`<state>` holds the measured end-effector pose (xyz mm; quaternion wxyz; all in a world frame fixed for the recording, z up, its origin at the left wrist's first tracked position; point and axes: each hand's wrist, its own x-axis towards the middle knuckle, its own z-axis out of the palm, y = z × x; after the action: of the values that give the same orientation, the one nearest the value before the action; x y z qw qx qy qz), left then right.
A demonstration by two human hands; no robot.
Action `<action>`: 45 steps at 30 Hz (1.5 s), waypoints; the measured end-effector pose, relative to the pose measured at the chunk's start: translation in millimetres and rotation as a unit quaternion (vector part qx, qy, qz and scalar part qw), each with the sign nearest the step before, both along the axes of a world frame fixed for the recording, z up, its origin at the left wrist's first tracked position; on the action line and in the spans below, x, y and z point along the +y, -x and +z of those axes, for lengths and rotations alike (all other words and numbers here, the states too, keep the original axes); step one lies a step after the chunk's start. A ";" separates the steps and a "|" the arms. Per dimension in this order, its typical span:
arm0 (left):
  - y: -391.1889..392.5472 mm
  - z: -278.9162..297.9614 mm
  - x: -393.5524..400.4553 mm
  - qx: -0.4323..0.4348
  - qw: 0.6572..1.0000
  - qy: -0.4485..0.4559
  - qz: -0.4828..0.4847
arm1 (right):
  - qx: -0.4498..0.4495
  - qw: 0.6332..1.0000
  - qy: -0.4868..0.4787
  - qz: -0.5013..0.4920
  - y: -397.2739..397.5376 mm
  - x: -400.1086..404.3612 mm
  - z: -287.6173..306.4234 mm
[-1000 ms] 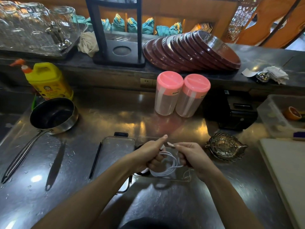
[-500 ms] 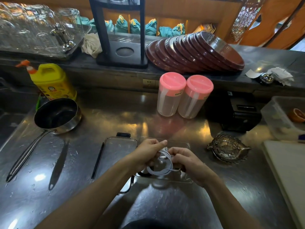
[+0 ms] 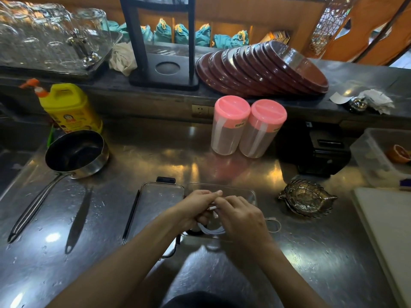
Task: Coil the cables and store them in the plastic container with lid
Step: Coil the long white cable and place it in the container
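Steel counter (image 3: 222, 165): clear plastic container (image 3: 244, 192) at front centre, its clear lid (image 3: 160, 201) touching it on the left. Both hands, left hand (image 3: 195, 207) and right hand (image 3: 242, 216), meet above the container, holding a coiled white cable (image 3: 211, 231). Black-lined steel saucepan (image 3: 75, 152) near the left edge; yellow detergent jug (image 3: 69, 107) behind it. Two pink-lidded clear jars (image 3: 246, 127) side by side at the rear. Brass leaf-shaped dish (image 3: 307, 197) right of the container.

I see a white cable (image 3: 211, 230) low in the centre of the frame, looped into a small coil over the clear plastic container (image 3: 249, 193). The clear lid (image 3: 160, 201) lies flat just left of the container.
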<state>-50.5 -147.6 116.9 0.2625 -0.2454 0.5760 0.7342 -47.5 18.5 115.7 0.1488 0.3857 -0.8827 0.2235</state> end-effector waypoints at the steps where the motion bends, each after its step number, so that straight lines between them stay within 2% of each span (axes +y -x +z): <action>1: 0.1 0.7 -0.6 -0.001 1.000 -0.013 -0.004 | 0.027 1.000 -0.003 -0.007 -1.3 0.5 -2.3; 5: 0.3 1.4 -0.5 -0.009 0.999 -0.049 -0.014 | 0.033 0.998 0.042 -0.037 -5.8 2.2 -6.1; 7: -1.4 -2.6 1.3 -0.005 0.999 -0.033 -0.015 | -0.062 0.988 0.126 -0.066 -9.3 -4.1 -0.3; 9: -5.1 -7.9 5.2 0.020 0.999 0.030 -0.033 | -0.239 0.937 0.234 -0.099 -12.4 -13.5 5.3; 11: -9.1 -13.8 12.6 0.059 0.993 0.097 -0.039 | -0.382 0.855 0.326 -0.133 -10.5 -19.5 13.0; 13: -13.4 -16.4 19.7 0.103 0.981 0.161 -0.017 | -0.440 0.793 0.394 -0.151 -0.9 -16.9 19.1; 15: -17.1 -14.4 24.1 0.145 0.964 0.221 0.007 | -0.475 0.748 0.433 -0.164 9.4 -11.0 21.9; 17: -19.0 -11.4 24.6 0.168 0.959 0.226 0.014 | -0.501 0.717 0.444 -0.192 16.0 -6.3 20.8; 21: -14.9 -7.7 18.2 0.086 0.994 0.060 0.003 | -0.550 0.713 0.370 -0.229 19.5 0.5 13.5; 24: -14.4 -5.7 14.0 0.040 0.998 -0.036 -0.021 | -0.581 0.697 0.350 -0.232 20.4 3.6 6.2; 26: -14.3 -6.2 12.6 0.048 0.998 -0.027 -0.033 | -0.571 0.721 0.336 -0.205 18.0 3.0 1.1; 29: -13.6 -8.2 9.0 0.069 0.997 -0.005 -0.036 | -0.502 0.781 0.335 -0.162 11.3 4.3 -3.7; 31: -13.1 -8.0 8.0 0.079 0.996 -0.006 -0.031 | -0.486 0.795 0.332 -0.149 10.3 6.7 -6.1; 34: -12.2 -8.7 6.8 0.085 0.996 0.008 -0.019 | -0.524 0.779 0.313 -0.146 11.9 9.3 -11.5; 41: -8.8 -6.1 5.3 0.097 0.995 0.035 -0.019 | -0.611 0.695 0.356 -0.132 5.4 10.8 -11.6; 45: -4.4 -1.2 2.8 0.038 0.998 -0.039 0.029 | -0.637 0.677 0.340 -0.139 4.8 12.7 -23.0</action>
<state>-46.1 -144.7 115.6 0.2289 -0.2232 0.5491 0.7722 -52.4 31.2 92.7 -0.2997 -0.0548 -0.6707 0.6763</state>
